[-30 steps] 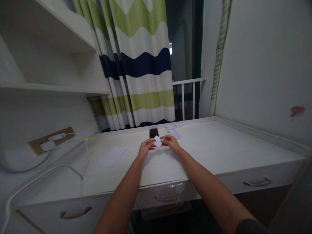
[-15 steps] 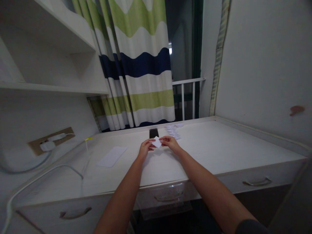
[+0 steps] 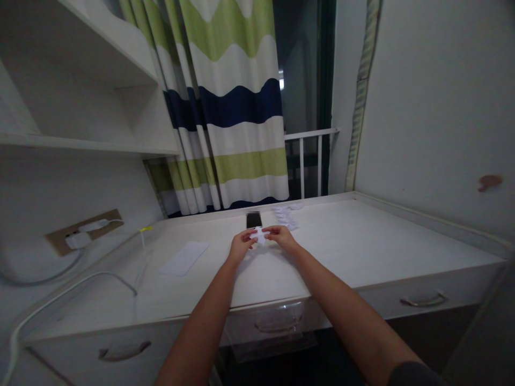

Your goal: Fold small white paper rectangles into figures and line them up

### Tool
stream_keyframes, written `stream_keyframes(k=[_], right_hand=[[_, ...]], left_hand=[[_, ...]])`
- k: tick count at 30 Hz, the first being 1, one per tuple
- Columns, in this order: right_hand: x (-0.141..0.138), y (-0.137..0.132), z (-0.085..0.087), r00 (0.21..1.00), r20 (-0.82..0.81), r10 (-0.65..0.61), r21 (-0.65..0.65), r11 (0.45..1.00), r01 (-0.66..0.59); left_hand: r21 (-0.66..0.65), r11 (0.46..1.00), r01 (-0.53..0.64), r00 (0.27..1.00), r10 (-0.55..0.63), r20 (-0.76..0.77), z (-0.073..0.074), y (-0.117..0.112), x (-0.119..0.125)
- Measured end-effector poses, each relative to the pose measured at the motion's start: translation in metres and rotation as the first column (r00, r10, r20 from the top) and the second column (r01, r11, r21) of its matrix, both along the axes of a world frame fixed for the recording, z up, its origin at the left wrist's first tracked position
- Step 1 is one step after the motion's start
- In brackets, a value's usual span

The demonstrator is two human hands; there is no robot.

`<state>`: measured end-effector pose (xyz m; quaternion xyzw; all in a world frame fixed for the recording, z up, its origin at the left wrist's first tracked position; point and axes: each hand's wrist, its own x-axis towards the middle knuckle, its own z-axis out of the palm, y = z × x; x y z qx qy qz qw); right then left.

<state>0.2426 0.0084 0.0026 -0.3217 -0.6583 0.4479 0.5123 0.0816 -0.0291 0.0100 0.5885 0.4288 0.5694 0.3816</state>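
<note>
Both my hands meet over the middle of the white desk [image 3: 354,241]. My left hand [image 3: 240,245] and my right hand [image 3: 281,236] pinch a small white piece of paper [image 3: 258,235] between their fingertips, just above the desk top. The paper looks folded or creased; its exact shape is too small to make out. A black phone [image 3: 253,219] lies flat right behind the hands.
Several small white paper pieces [image 3: 285,215] lie behind my right hand. A white sheet [image 3: 185,258] rests on the desk at left. A cable [image 3: 80,284] runs from a wall socket [image 3: 82,231]. Shelves stand left, a striped curtain [image 3: 229,107] behind, drawers with handles below.
The paper between my fingers has shrunk from a diamond shape to a smaller, more folded form. My hands have drawn slightly closer together; arms are otherwise still.
</note>
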Motion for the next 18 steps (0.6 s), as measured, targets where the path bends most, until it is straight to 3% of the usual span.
stream_keyframes(k=[18], right_hand=[[-0.002, 0.013, -0.008, 0.995, 0.057, -0.083, 0.085, 0.993, 0.078]], left_hand=[[0.02, 0.997, -0.08, 0.995, 0.081, -0.065, 0.001, 0.002, -0.001]])
